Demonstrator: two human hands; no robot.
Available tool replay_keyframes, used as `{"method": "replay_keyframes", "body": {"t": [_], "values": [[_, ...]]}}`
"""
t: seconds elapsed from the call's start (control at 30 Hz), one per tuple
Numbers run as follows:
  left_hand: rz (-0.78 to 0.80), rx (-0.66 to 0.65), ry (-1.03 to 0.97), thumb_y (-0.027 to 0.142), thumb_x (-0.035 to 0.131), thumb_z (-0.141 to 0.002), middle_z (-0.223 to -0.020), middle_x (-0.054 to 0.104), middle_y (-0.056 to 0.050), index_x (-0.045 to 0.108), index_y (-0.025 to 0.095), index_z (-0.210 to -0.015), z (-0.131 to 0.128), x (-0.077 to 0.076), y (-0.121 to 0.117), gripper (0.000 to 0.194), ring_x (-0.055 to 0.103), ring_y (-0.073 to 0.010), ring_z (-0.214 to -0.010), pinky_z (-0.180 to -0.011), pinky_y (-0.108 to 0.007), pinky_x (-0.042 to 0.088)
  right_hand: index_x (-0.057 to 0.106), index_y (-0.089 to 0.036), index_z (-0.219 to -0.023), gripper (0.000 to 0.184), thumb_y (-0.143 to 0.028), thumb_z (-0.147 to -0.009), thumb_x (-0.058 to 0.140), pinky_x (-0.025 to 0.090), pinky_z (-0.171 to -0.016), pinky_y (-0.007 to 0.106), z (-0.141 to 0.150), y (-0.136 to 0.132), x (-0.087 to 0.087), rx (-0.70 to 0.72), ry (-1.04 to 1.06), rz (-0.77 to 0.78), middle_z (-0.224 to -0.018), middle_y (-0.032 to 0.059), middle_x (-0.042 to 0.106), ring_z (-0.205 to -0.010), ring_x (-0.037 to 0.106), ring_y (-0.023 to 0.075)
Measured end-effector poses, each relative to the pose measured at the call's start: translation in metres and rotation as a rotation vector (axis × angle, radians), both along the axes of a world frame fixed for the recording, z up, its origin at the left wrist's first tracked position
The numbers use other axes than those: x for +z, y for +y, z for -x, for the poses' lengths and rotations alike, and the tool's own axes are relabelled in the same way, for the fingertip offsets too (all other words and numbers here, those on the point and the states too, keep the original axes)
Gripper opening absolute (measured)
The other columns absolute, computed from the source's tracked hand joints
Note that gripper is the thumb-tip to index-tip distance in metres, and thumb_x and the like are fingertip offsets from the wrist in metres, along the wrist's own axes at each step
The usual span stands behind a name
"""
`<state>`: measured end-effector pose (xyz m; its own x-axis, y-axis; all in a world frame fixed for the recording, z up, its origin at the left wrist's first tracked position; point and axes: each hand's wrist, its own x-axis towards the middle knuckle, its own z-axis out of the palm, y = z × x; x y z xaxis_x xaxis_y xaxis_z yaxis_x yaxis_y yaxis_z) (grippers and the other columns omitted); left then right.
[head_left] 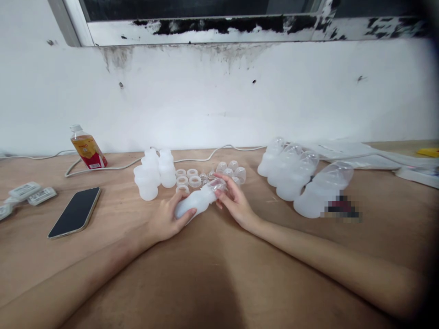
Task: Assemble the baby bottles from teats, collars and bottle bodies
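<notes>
A frosted white baby bottle [197,201] lies tilted between my hands, its clear dome cap [217,184] pointing up and to the right. My left hand [171,214] is wrapped round the bottle's lower body. With thumb and fingers, my right hand [236,201] grips the cap end. Just behind are white collar rings [181,181], clear nipples [203,177] partly hidden by my fingers, and several loose clear caps [233,165]. Frosted bottles without caps [147,183] stand to the left of the rings. On the right is a row of capped bottles [290,176].
A phone [75,212] and small white packets [41,195] lie at the left. Behind them stands a drink bottle [89,148]. A white cable [202,160] runs along the wall. Plastic bags [356,153] and a yellow item [428,151] lie at the back right.
</notes>
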<state>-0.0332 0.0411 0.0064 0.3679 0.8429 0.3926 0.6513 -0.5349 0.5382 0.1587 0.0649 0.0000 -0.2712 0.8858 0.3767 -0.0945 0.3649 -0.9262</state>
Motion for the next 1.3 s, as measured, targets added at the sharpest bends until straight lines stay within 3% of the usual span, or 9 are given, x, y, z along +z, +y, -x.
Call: {"method": "replay_keyframes", "body": {"t": [0.3,0.5,0.6,0.7,0.8,0.9,0.97,1.1,1.3], "values": [[0.198,0.018,-0.161,0.042,0.041,-0.078,-0.075,0.056,-0.001,0.048,0.018,-0.086,-0.011,0.004,-0.011,0.027,0.051,-0.0153,-0.065,-0.058,-0.026,0.039,0.04,-0.026,-0.104,0.031,-0.038,-0.076,0.048,0.039,-0.053,0.023,-0.001,-0.001,0.001,0.022,-0.058,0.004,-0.089,0.0018,0.047,-0.062,0.043,0.0109],[0.442,-0.071,-0.459,0.042,0.044,-0.076,-0.069,0.055,0.0,0.051,0.016,-0.08,-0.013,0.004,-0.01,0.028,0.051,-0.0129,-0.061,-0.051,-0.023,0.039,0.038,-0.027,-0.107,0.031,-0.039,-0.079,0.043,0.041,-0.056,0.023,-0.006,0.0,0.004,0.035,-0.143,-0.049,-0.094,0.0023,0.048,-0.069,0.047,0.0122],[0.554,-0.171,-0.594,0.042,0.044,-0.077,-0.071,0.056,-0.002,0.05,0.015,-0.085,-0.011,0.001,-0.008,0.029,0.053,-0.013,-0.06,-0.05,-0.023,0.04,0.038,-0.026,-0.107,0.03,-0.036,-0.079,0.044,0.044,-0.063,0.025,-0.008,0.0,0.019,0.057,-0.221,-0.139,-0.098,0.0033,0.048,-0.077,0.05,0.0136],[0.561,-0.219,-0.689,0.041,0.046,-0.076,-0.081,0.057,-0.003,0.047,0.018,-0.096,-0.011,-0.001,-0.007,0.031,0.055,-0.0143,-0.067,-0.054,-0.025,0.043,0.04,-0.026,-0.109,0.032,-0.034,-0.078,0.046,0.044,-0.072,0.028,-0.011,-0.004,0.048,0.07,-0.375,-0.269,-0.105,0.0033,0.049,-0.088,0.051,0.0159],[0.547,-0.231,-0.741,0.042,0.046,-0.075,-0.097,0.055,-0.007,0.04,0.02,-0.109,-0.013,-0.004,-0.006,0.04,0.054,-0.0168,-0.078,-0.053,-0.024,0.044,0.039,-0.026,-0.112,0.037,-0.036,-0.078,0.046,0.044,-0.07,0.029,-0.023,-0.006,0.083,-0.109,-0.565,-0.424,-0.108,0.0043,0.048,-0.087,0.052,0.0174],[0.578,-0.236,-0.708,0.04,0.045,-0.076,-0.104,0.052,-0.009,0.04,0.019,-0.108,-0.017,-0.007,-0.004,0.038,0.052,-0.0166,-0.082,-0.053,-0.023,0.043,0.039,-0.019,-0.113,0.039,-0.035,-0.079,0.045,0.044,-0.068,0.029,-0.046,0.001,0.112,-0.464,-0.768,-0.584,-0.106,0.0074,0.048,-0.082,0.052,0.0178],[0.595,-0.237,-0.673,0.037,0.046,-0.077,-0.104,0.053,-0.009,0.044,0.018,-0.103,-0.017,-0.008,-0.003,0.032,0.052,-0.015,-0.081,-0.054,-0.023,0.042,0.039,-0.016,-0.114,0.04,-0.034,-0.079,0.045,0.042,-0.072,0.033,-0.062,0.011,0.122,-0.692,-0.922,-0.618,-0.104,0.0092,0.049,-0.079,0.052,0.0185],[0.609,-0.224,-0.615,0.036,0.048,-0.076,-0.1,0.054,-0.008,0.048,0.017,-0.099,-0.017,-0.007,-0.002,0.029,0.052,-0.014,-0.079,-0.056,-0.022,0.041,0.039,-0.014,-0.115,0.04,-0.035,-0.081,0.04,0.04,-0.071,0.037,-0.083,0.033,0.115,-0.914,-1.212,-0.466,-0.109,0.0154,0.044,-0.082,0.053,0.0238],[0.627,-0.235,-0.59,0.036,0.05,-0.076,-0.097,0.055,-0.006,0.05,0.016,-0.098,-0.017,-0.005,-0.003,0.03,0.05,-0.0133,-0.078,-0.058,-0.022,0.04,0.04,-0.012,-0.116,0.042,-0.037,-0.082,0.038,0.04,-0.061,0.036,-0.085,0.051,0.09,-0.97,-1.48,-0.315,-0.103,0.017,0.046,-0.081,0.055,0.0288]]}}
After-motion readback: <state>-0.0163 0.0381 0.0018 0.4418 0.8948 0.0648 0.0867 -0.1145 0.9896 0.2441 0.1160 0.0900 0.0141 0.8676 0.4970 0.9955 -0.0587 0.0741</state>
